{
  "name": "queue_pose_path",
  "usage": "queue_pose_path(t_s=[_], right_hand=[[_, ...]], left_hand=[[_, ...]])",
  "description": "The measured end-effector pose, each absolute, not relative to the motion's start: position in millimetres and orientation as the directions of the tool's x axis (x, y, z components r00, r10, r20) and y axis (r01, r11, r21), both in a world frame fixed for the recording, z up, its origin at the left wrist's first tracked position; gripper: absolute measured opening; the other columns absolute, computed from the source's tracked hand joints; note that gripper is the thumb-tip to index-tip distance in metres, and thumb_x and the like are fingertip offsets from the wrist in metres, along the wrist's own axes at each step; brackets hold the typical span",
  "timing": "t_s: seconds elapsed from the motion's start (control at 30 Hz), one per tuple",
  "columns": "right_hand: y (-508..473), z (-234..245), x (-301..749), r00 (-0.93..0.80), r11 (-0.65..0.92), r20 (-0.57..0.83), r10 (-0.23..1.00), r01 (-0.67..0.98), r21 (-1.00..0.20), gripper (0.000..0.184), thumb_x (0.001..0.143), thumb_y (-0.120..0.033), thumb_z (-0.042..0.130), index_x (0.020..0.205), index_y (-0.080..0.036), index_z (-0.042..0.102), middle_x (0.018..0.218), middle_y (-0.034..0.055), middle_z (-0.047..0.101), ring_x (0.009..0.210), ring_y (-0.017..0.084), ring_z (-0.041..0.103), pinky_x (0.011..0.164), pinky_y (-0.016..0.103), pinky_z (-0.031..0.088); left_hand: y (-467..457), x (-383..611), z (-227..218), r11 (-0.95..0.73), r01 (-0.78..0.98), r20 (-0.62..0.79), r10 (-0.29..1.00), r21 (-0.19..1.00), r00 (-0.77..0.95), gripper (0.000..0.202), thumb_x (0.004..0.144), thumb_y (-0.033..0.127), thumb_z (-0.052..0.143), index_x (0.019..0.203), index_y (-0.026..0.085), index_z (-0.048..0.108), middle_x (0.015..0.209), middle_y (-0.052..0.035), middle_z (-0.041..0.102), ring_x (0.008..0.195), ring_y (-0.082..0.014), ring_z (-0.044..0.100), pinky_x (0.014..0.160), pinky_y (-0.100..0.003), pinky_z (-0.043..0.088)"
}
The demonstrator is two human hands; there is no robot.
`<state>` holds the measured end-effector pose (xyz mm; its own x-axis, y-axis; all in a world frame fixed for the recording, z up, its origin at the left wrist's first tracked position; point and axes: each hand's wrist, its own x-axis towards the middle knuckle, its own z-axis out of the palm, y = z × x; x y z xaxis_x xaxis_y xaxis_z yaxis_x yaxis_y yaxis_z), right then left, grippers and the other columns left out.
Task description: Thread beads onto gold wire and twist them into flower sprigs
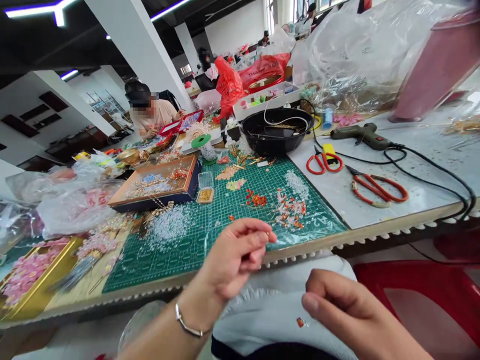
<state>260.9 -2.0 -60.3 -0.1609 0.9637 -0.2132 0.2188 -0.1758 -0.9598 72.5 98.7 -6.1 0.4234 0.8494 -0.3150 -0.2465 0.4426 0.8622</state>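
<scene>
A white post (135, 55) stands behind the green mat (176, 265). The left hand (240, 252) pinches; I can't tell on what. An orange bead (300, 322) shows over pale cloth (270, 312), near the right hand (345, 307); I can't see if its curled fingers hold anything.

Over now to the small orange-red bead piece (300, 322), showing a touch of clear at the right side! Sits below and left of the right hand's (347, 310) thumb in view, just beside it, against pale lap cloth (270, 322); hard to tell whether hanging or lying. Up to the tiny golden bit (267, 233), pinched in the left hand's (238, 255) fingertips, too small to make out.
</scene>
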Motion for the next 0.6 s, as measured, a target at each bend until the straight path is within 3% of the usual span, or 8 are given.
queue_pose_path(t_s=[0.07,0.17,0.27,0.6], right_hand=[[-4,-50,252,-0.129,-0.152,-0.172,0.977,0.149,-0.977,0.047,0.093,-0.057,0.058,0.064,-0.022,0.048,0.060,-0.0049,0.041,0.056,0.011,0.040,0.052,0.019,0.042],[-11,-39,235,-0.064,-0.097,-0.102,0.993,0.083,-0.992,0.049,0.092,-0.058,0.058,0.060,-0.022,0.046,0.056,-0.0052,0.038,0.052,0.011,0.035,0.048,0.021,0.039],[-17,-31,222,-0.081,-0.071,-0.077,0.994,0.079,-0.994,0.049,0.091,-0.055,0.062,0.058,-0.022,0.045,0.054,-0.0057,0.038,0.049,0.011,0.034,0.045,0.020,0.037],[-26,-26,206,-0.135,-0.053,-0.073,0.988,0.150,-0.987,0.046,0.091,-0.049,0.060,0.058,-0.023,0.044,0.053,-0.0061,0.037,0.049,0.010,0.034,0.044,0.019,0.035]], left_hand=[[68,69,-20,0.569,-0.376,-0.402,0.805,0.731,0.437,0.017,0.066,0.020,0.087,0.076,0.019,0.073,0.075,-0.0026,0.070,0.045,-0.0005,0.034,0.037,-0.012,0.014],[40,62,-28,0.615,-0.483,-0.431,0.785,0.623,0.444,0.020,0.064,0.017,0.090,0.075,0.016,0.073,0.076,-0.0036,0.071,0.047,-0.0007,0.043,0.035,-0.009,0.017],[25,52,-26,0.603,-0.512,-0.421,0.796,0.612,0.436,0.019,0.065,0.013,0.090,0.074,0.014,0.074,0.075,-0.0031,0.069,0.050,-0.0010,0.048,0.035,-0.008,0.021],[8,37,-23,0.583,-0.483,-0.365,0.802,0.653,0.473,0.020,0.070,0.015,0.089,0.079,0.013,0.072,0.074,-0.0013,0.069,0.043,0.0015,0.044,0.036,-0.009,0.021]])
